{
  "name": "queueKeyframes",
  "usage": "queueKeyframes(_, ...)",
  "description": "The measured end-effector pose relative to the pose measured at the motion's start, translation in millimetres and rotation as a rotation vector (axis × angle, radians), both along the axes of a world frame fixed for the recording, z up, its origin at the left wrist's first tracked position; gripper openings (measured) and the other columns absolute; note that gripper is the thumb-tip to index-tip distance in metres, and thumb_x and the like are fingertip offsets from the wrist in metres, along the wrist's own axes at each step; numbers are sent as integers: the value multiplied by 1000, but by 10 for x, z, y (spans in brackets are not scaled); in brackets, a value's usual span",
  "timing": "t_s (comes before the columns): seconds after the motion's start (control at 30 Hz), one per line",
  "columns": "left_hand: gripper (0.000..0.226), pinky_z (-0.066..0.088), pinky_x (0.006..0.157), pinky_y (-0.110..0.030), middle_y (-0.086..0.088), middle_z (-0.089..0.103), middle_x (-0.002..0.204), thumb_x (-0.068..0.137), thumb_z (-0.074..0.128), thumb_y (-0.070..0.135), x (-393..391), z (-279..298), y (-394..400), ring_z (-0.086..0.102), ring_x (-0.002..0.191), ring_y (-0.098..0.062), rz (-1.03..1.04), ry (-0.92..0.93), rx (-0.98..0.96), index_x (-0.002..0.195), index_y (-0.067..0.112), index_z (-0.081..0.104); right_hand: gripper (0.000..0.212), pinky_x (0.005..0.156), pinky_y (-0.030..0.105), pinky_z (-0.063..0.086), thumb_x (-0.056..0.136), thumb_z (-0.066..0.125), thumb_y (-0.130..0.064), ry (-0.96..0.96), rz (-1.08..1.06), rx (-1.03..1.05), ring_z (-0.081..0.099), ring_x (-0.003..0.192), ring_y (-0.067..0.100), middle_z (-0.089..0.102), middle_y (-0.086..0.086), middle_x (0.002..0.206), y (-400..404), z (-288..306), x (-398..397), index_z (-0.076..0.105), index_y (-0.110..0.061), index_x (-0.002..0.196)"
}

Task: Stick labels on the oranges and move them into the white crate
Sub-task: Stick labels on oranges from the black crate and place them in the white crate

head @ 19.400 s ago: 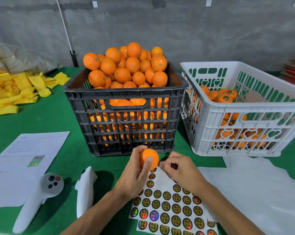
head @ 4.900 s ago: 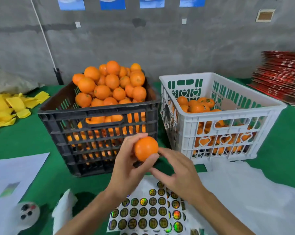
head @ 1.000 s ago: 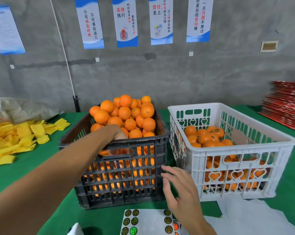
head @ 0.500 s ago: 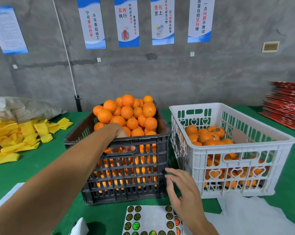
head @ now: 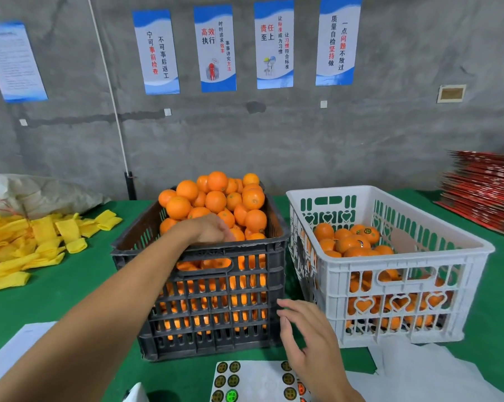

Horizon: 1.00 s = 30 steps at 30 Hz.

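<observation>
A black crate (head: 210, 300) heaped with oranges (head: 216, 198) stands at the centre of the green table. My left hand (head: 213, 230) reaches over its front rim, fingers curled down among the front oranges; what they hold is hidden. To the right, the white crate (head: 390, 250) holds labelled oranges (head: 358, 242). My right hand (head: 308, 338) hovers with relaxed fingers in front of the gap between the crates. It is just above the sheet of round labels (head: 256, 381) at the near edge and holds nothing.
Yellow foam sleeves (head: 42, 242) are piled at the left, with a pale sack (head: 36, 192) behind them. White paper (head: 13, 349) lies at the near left and a white sheet (head: 419, 372) at the near right. Red flat cartons (head: 485, 187) are stacked at the far right.
My left hand went from holding an orange near the label sheet to reaching into the black crate. Over the last second it sits slightly further right. My right hand stays over the labels.
</observation>
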<state>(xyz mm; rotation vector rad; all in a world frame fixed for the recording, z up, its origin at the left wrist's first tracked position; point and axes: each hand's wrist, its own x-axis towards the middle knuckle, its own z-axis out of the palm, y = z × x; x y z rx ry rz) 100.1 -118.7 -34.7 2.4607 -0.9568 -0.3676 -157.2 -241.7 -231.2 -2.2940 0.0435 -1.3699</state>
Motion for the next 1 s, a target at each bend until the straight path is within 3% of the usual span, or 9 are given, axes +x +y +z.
queueKeyframes(0.07,21,59,90,-34,0,67,122,86,83,8,-100,76,-15,65,109,-14,37,11,-343,94,26,76,20,97,38,53,99,59,-26,-9,-3,4,61,120,7,65,-19,127,7,26,-5,76,-20,107)
queueKeyframes(0.13,27,49,106,-36,1,59,131,82,87,7,-331,124,45,55,121,-7,8,-206,-614,98,25,75,19,98,38,53,99,59,-25,-16,-2,10,62,119,9,66,-19,127,5,57,-21,76,-20,107)
queueKeyframes(0.27,44,53,74,-19,0,45,145,85,85,10,-924,39,200,66,80,-7,-98,-309,-1096,113,37,65,22,101,32,51,100,58,-23,-62,4,19,62,119,10,66,-16,127,-4,163,-54,76,-17,111)
queueKeyframes(0.37,49,58,64,-26,-4,47,146,86,85,24,-1389,-344,290,74,82,-26,-105,-204,-1281,121,32,52,25,102,25,47,103,54,-23,-117,51,80,64,119,12,68,-13,127,4,221,-69,75,-15,116)
queueKeyframes(0.47,57,59,58,-38,11,45,147,81,86,28,-1793,-976,329,75,84,-32,-95,-47,-1261,125,32,49,28,98,23,49,106,50,-26,-115,101,138,65,117,11,68,-14,125,66,217,-82,73,-15,119)
queueKeyframes(0.63,78,61,71,-32,20,49,134,75,87,46,-1982,-1770,412,73,93,-30,26,353,-1106,143,53,50,18,78,23,52,105,50,-41,196,175,252,67,96,9,67,-21,106,74,129,-201,66,-34,108)
queueKeyframes(0.77,66,57,63,-33,-14,53,129,80,87,48,-1904,-2081,479,68,69,-23,139,554,-912,137,53,54,13,75,33,53,99,59,-48,552,226,135,65,90,11,68,-19,95,-141,42,-389,69,-42,105)
queueKeyframes(0.9,73,55,62,-32,-27,68,90,76,88,40,-1821,-2258,440,62,60,-26,234,730,-936,141,35,54,43,105,4,28,85,52,-85,799,280,55,49,124,-11,52,-41,129,-185,-139,-526,60,-61,120)
queueKeyframes(1.0,72,55,65,-31,-20,69,74,78,83,47,-1781,-2347,407,63,62,-27,259,704,-961,141,35,51,78,106,1,13,76,45,-97,975,264,-29,18,136,-24,22,-52,147,-208,-257,-508,40,-61,144)
